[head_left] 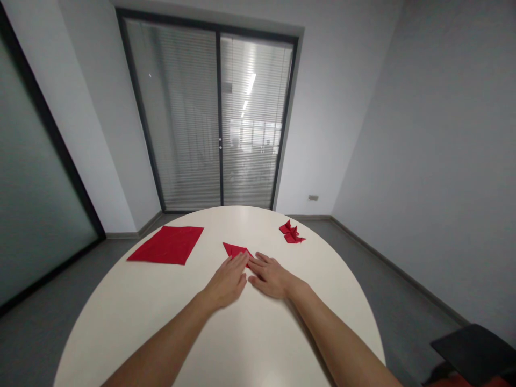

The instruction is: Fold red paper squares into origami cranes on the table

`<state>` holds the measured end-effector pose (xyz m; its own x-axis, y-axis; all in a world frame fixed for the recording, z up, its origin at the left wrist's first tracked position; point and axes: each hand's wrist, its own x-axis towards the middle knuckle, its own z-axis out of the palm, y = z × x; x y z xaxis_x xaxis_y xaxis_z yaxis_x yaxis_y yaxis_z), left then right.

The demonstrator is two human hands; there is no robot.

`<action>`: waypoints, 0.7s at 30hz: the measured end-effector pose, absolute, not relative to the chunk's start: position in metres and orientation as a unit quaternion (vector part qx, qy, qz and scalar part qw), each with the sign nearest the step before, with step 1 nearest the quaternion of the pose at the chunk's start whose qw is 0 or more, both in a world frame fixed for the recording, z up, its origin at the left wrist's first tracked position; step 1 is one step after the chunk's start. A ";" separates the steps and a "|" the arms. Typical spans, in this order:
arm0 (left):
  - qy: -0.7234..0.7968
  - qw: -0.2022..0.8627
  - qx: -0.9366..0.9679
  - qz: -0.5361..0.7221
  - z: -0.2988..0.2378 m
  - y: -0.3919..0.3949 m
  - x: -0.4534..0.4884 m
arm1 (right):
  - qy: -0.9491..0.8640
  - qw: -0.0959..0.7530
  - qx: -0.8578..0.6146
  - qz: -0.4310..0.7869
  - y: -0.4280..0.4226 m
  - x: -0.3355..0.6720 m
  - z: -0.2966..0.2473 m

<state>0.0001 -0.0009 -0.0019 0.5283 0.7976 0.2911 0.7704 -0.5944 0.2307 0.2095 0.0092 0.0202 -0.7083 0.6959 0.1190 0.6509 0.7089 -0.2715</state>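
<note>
A partly folded piece of red paper [236, 249] lies flat on the round white table [242, 344], straight ahead of me. My left hand [229, 278] rests on its near edge, fingers stretched out and pointing away. From the other side my right hand [271, 274] lies palm down, its fingertips on the paper's right part, close to the left fingers. Both hands cover the near side of the paper, so its full shape is hidden.
Flat red sheets or one sheet [167, 245] lie at the table's left. Small folded red paper shapes [292, 232] stand together at the far right. A black chair [478, 352] is at the lower right, beyond the table's edge.
</note>
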 end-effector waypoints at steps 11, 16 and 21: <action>0.485 0.078 0.864 0.112 0.001 -0.006 0.002 | -0.871 -0.019 -0.459 0.175 -0.006 0.217 0.041; 0.489 0.074 0.863 0.107 0.000 -0.005 0.002 | -0.889 0.005 -0.446 0.102 -0.012 0.211 0.044; 0.489 0.072 0.863 0.108 0.001 -0.006 0.002 | -0.893 -0.010 -0.442 0.086 -0.016 0.207 0.047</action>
